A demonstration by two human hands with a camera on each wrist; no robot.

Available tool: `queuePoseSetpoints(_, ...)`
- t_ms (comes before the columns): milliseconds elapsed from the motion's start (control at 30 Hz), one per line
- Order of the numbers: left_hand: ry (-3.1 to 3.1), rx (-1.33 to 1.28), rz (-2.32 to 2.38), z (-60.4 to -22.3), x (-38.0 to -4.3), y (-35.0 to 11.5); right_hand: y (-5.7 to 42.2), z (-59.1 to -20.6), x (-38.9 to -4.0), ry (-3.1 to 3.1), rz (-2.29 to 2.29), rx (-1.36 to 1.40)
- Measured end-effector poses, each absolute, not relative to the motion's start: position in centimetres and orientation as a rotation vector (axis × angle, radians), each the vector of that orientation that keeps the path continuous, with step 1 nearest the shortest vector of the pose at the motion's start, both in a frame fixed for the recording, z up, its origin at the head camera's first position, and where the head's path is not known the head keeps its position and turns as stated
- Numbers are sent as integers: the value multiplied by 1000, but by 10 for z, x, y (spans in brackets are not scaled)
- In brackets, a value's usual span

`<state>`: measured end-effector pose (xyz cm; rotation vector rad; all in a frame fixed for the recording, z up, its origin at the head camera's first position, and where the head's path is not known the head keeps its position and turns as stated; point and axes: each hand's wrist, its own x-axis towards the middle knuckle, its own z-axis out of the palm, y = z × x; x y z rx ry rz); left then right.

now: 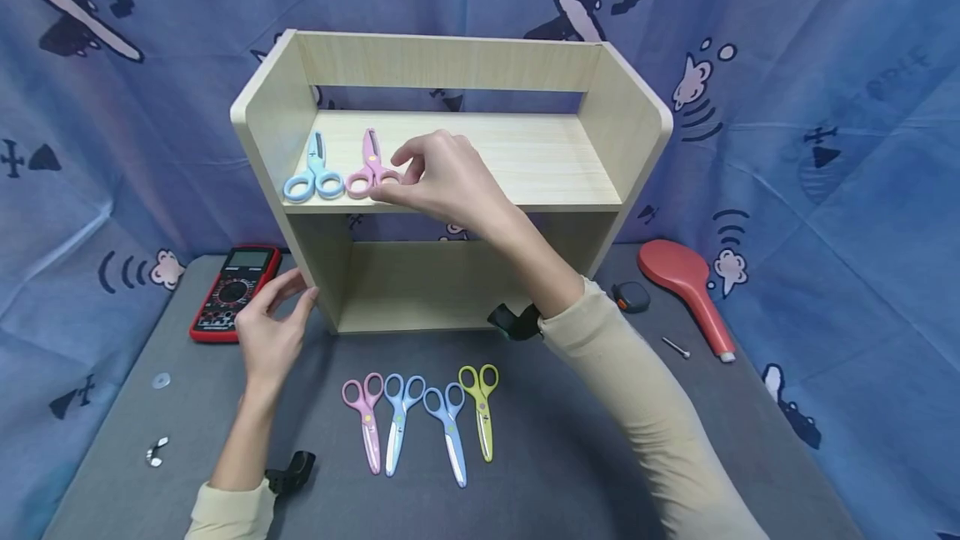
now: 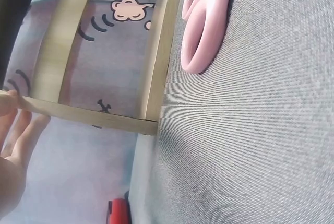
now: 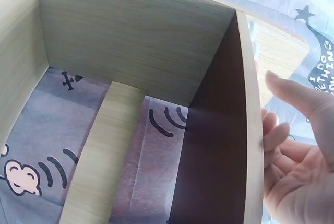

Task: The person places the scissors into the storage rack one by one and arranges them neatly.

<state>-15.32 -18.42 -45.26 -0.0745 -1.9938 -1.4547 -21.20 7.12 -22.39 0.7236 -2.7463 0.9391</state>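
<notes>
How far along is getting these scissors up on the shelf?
Looks done: the light-blue scissors lie on the upper shelf. In hand: the right hand is at the pink scissors beside them, grip unclear; the left hand touches the rack's side. Apparently remaining: on the table, a pink pair, a blue pair, another blue pair and a yellow pair.

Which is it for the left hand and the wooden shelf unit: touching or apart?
Touching. The left wrist view shows it: the left hand has its fingertips against the side of the wooden shelf unit.
</notes>
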Motion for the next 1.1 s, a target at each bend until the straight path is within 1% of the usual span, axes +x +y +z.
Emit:
queuePoseSetpoints(267, -2014, -66, -1438, -452, -151, -184, 96, -234, -193, -2670, 1116, 761)
queuePoseSetpoints(600, -1986, -83, -1455, -453, -153, -183, 141, -267, -147, -2528, 1248, 955)
queuePoseSetpoints(867, -1997, -68, -1448, -451, -152, -184, 169, -315, -128, -2657, 1345, 1124)
queuePoseSetpoints(1100, -1989, -69, -1461, -451, -152, -183, 186, -376, -134, -2869, 1477, 1264)
